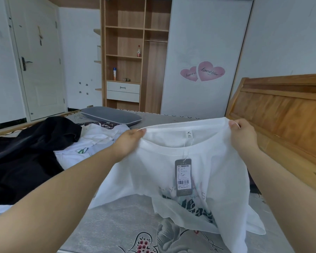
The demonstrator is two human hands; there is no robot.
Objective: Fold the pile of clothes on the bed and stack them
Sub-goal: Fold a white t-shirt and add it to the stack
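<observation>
**Square the shirt before you lay it down**

You hold the white T-shirt (195, 172) in the air above the bed (117, 221), your left hand (130, 141) pinching one shoulder and your right hand (242, 132) pinching the other, fingers closed on the cloth at both. The hem hangs crooked and bunches low on your right side. Keep both shoulders level and give the cloth a light shake, so the body falls flat. The hang tag (183, 177) dangles from the neck; tuck it inside before folding, or it will likely make a lump. Lay the shirt on the bare patch of bed in front of you, clear of the black garment (26, 157) and the white clothes (98, 137) waiting to your left.
</observation>
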